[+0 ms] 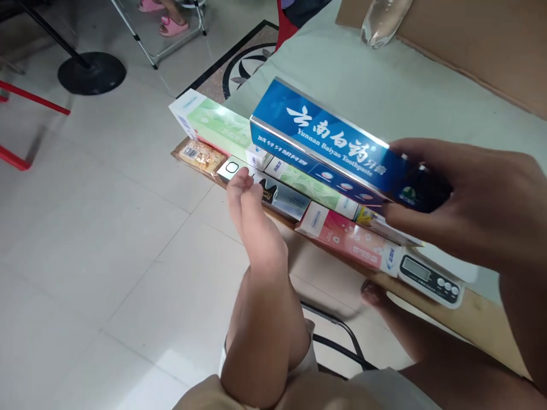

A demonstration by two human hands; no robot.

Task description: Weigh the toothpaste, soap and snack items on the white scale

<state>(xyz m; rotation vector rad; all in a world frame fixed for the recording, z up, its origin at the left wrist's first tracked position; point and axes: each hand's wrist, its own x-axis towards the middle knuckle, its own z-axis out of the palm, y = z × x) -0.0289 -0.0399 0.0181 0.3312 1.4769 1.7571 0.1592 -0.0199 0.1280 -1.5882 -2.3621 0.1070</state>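
Note:
My right hand [474, 199] grips one end of a long blue Yunnan Baiyao toothpaste box [316, 145], raised above a row of other packages. My left hand [248, 205] has its fingers stretched out against a silver-and-black box [286, 199] at the table's near edge. A green-and-white box [217, 122] and a second green box [307, 185] lie behind it. To the right sits a pink box [346, 233], partly under the blue box's line. Left of the silver box is a clear-wrapped snack pack [200, 156]. The blue box hides part of the row.
A small white digital scale [431, 279] stands at the near edge of the pale-covered table [350, 74]. A clear bottle [384, 20] and cardboard [478, 45] are at the back. A black round stand base [92, 73] and a metal chair leg [137, 40] stand on the floor.

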